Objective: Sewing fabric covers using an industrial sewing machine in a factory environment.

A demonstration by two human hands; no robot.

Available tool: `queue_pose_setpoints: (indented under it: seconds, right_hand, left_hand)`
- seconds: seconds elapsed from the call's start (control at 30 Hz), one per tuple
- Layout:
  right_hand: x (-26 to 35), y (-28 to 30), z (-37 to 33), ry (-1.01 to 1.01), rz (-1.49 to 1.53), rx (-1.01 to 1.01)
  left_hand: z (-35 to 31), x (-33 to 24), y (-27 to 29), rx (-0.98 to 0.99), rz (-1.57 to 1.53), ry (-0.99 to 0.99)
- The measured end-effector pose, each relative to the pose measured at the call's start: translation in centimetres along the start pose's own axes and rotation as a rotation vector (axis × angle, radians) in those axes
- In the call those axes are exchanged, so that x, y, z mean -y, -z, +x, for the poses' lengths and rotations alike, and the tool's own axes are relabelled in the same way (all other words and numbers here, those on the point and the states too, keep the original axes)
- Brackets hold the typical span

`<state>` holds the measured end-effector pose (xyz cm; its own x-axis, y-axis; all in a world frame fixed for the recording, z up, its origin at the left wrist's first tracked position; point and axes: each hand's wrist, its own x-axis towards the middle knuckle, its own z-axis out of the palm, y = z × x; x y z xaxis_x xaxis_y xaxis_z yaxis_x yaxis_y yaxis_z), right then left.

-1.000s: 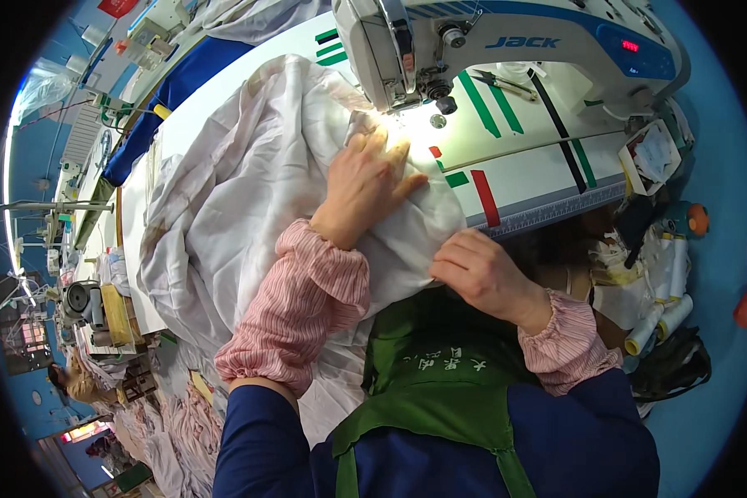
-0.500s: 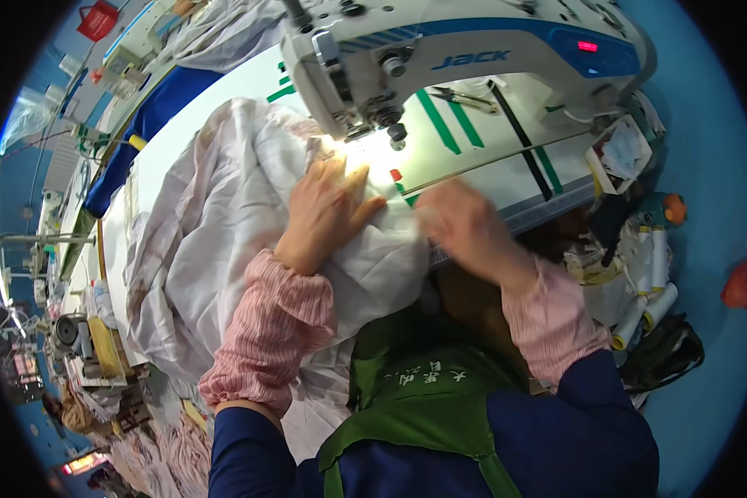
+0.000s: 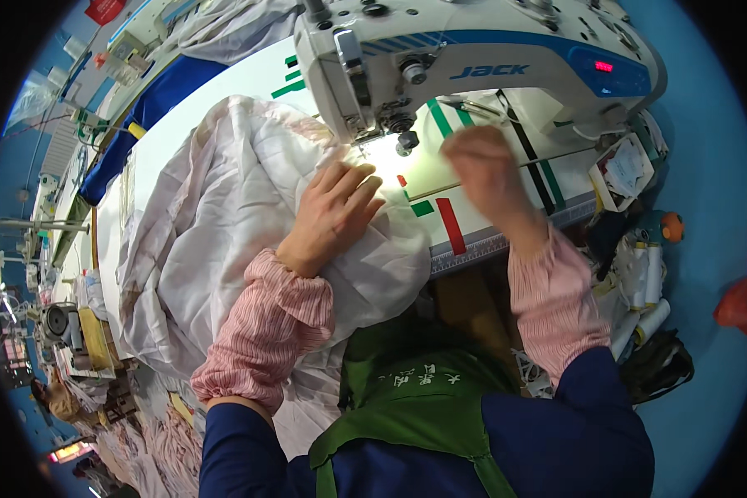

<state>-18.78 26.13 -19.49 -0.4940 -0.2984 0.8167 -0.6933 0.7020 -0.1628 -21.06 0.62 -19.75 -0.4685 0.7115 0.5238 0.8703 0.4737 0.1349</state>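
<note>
My left hand (image 3: pixel 328 214) rests on a large bunched piece of white cloth (image 3: pixel 216 241), just in front of the sewing machine's (image 3: pixel 473 70) lit needle area. Its fingers are bent and closed on the cloth; their tips are partly lost in the glare. The cloth's far edge runs close to the presser foot, where details are washed out. Off to the right, my right hand (image 3: pixel 488 174) is raised over the machine table, apart from the cloth. Motion smears its curled fingers, so whether they hold anything is unclear. Behind it lie metal snips (image 3: pixel 477 109), partly covered.
Green, black and red tape strips (image 3: pixel 451 226) mark the white table, and a ruler strip (image 3: pixel 490 247) follows its near edge. A small open box (image 3: pixel 621 174) stands at the right, above several thread cones (image 3: pixel 654 319). Blue fabric (image 3: pixel 153 112) lies at the far left.
My right hand has moved up and away from the table's near edge, uncovering the red strip. My left fingers have bent more on the cloth. The view has shifted slightly.
</note>
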Motion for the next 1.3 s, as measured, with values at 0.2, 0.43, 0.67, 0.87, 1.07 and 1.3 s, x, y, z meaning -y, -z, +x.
queue_pose_setpoints:
  seconds: [0.2,0.43,0.67,0.87,1.07,1.3]
  right_hand:
    - [4.9,-2.6,-0.2,-0.430,0.541,0.393]
    - [2.1,-4.8,1.6,-0.558,0.180,0.422]
    - [-3.5,-4.8,0.5,-0.580,-0.142,0.393]
    - [-6.8,-1.1,-1.2,-0.503,-0.304,0.251]
    - [1.0,-2.8,-1.3,-0.256,-0.198,0.248]
    - [2.9,-3.7,-1.4,-0.357,-0.217,0.306]
  left_hand:
    - [0.1,-0.1,0.4,0.035,-0.301,-0.071]
    - [-1.3,2.0,-0.1,-0.095,-0.113,0.281]
    - [-2.1,3.4,-0.7,0.082,0.196,0.424]
    - [-2.0,3.4,-0.8,0.021,0.248,0.339]
    - [-1.9,3.3,-0.6,0.005,0.226,0.335]
    - [-1.8,3.7,-0.6,0.007,0.289,0.327]
